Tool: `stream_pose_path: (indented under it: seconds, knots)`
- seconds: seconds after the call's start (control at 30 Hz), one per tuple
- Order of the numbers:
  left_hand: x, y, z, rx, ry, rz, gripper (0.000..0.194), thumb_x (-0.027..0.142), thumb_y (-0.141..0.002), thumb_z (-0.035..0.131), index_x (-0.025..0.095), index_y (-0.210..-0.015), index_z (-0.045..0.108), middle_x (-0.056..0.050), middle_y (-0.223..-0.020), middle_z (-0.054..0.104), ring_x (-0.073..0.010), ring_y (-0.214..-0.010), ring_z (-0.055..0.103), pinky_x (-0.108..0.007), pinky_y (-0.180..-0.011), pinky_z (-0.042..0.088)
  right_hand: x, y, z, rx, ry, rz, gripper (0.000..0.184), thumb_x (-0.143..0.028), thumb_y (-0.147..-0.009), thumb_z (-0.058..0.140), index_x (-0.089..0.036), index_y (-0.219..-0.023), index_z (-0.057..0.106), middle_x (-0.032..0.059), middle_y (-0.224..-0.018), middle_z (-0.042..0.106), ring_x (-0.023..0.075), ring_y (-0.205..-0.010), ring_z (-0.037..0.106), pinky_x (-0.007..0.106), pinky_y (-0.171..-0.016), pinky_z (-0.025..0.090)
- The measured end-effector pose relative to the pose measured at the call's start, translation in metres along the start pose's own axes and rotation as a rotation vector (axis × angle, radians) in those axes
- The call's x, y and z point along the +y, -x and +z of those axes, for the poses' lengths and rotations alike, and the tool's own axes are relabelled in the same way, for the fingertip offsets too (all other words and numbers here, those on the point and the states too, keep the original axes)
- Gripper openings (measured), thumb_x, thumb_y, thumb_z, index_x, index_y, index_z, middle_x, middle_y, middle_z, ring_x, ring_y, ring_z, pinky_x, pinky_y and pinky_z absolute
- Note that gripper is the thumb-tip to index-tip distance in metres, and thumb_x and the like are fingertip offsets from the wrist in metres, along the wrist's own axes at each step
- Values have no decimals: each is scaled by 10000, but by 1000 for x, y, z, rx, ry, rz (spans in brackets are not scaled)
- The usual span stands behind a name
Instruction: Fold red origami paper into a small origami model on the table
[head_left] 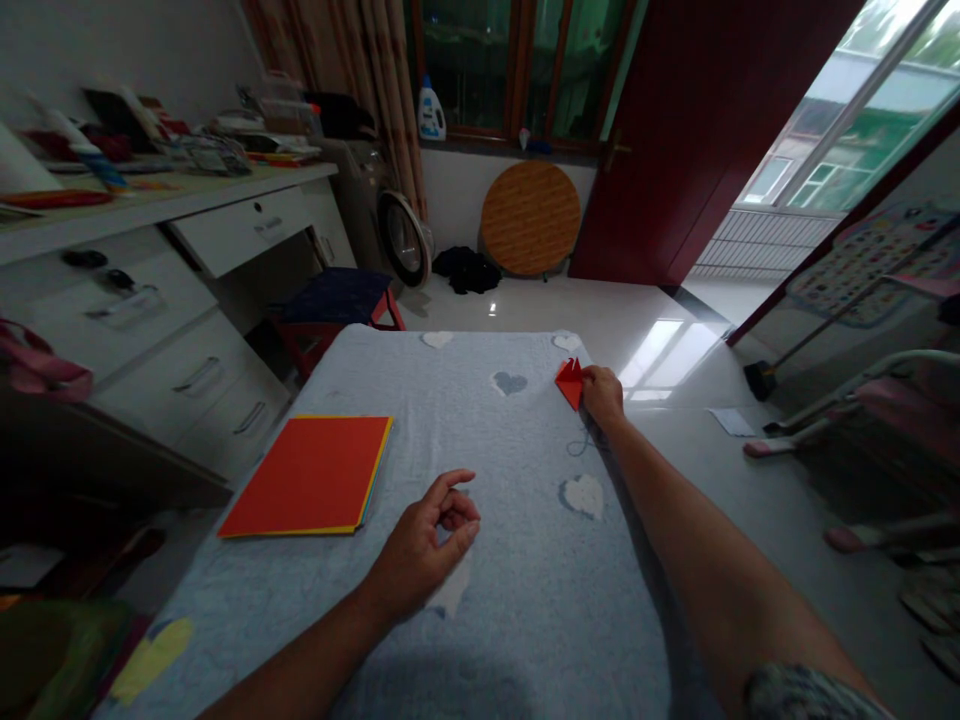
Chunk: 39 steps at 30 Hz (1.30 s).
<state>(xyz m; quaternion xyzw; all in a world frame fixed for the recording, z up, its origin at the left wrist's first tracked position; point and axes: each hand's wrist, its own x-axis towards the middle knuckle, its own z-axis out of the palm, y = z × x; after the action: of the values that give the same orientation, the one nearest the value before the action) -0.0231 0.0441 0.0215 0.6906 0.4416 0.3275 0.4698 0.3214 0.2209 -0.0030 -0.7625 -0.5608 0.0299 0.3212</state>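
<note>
At the far right corner of the cloth-covered table (480,430), my right hand (603,396) pinches the edge of a small folded red paper piece (570,382), an origami shape with pointed tips. My left hand (435,540) hovers over or rests lightly on the cloth near the middle; its fingers are curled but apart, with nothing in them. To the left of it lies a stack of square coloured paper (311,475), red on top with yellow and blue edges showing beneath.
A dark-topped stool (337,295) and a white desk (187,210) with clutter stand at the left. Behind are a washing machine (375,210), a round wooden board (531,218) and a dark red door (690,120). A pink chair (900,410) is at the right.
</note>
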Motion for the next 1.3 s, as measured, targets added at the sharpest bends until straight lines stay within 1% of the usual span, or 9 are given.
stream_pose_path:
  seconds: [0.4,0.6,0.77,0.93,1.03,1.1,1.17,1.23,1.3]
  knots:
    - [0,0,0,-7,-25,-26,408,296,-886,572,233,-1277,476,-15,-901,670,-165,-808,612,-301,-793,471,2,-28,8,4,-9,73,329,-147,-843,466,-161,-1007,751,119,-1015,692,222,-939,593,306,-853,426]
    - [0,1,-1,-10,-47,-22,413,285,-884,569,233,-1283,473,-12,-907,671,-158,-812,613,-294,-794,472,0,-28,13,-20,16,143,330,-164,-834,499,-174,-1065,735,96,-967,727,216,-879,618,300,-790,438]
    - [1,1,-1,-20,-67,-13,409,282,-891,561,235,-1287,474,-14,-913,676,-154,-815,615,-288,-796,473,-2,-30,17,-18,32,163,306,-183,-839,508,-220,-1019,752,74,-1035,734,209,-945,624,284,-811,438]
    - [-3,2,-2,-26,-80,-16,403,286,-894,571,251,-1286,479,-5,-919,680,-149,-825,624,-277,-802,477,-2,-47,14,-18,32,188,300,-166,-844,509,-205,-1007,757,85,-1012,741,212,-940,633,280,-794,451]
    - [-6,3,-2,-29,-79,-14,408,290,-897,564,255,-1293,471,-6,-924,680,-149,-831,632,-276,-805,483,0,-61,12,-29,24,190,290,-147,-882,493,-196,-1011,748,86,-1002,737,203,-945,636,282,-803,468]
    - [-6,2,-2,-29,-76,-12,411,298,-896,562,254,-1293,469,-9,-927,681,-151,-833,636,-278,-805,488,2,-68,12,-48,17,184,248,-172,-931,500,-180,-1037,724,80,-1023,722,197,-953,641,308,-824,493]
    - [-7,2,-3,-28,-78,-13,410,304,-890,565,252,-1286,475,-13,-928,682,-154,-833,638,-281,-806,491,4,-74,14,-74,11,178,205,-256,-964,551,-165,-1095,680,74,-1088,691,197,-969,646,361,-846,527]
    - [-7,2,-3,-28,-81,-11,409,304,-885,565,251,-1281,480,-16,-925,683,-156,-826,637,-283,-802,495,7,-78,17,-99,7,179,269,-338,-963,596,-166,-1166,632,78,-1173,650,205,-999,645,408,-862,550]
    - [-8,3,-2,-27,-80,-9,408,303,-883,564,251,-1280,481,-17,-922,683,-157,-822,636,-283,-800,499,9,-81,20,-118,4,188,320,-363,-958,608,-173,-1215,604,86,-1231,620,217,-1028,639,423,-868,558]
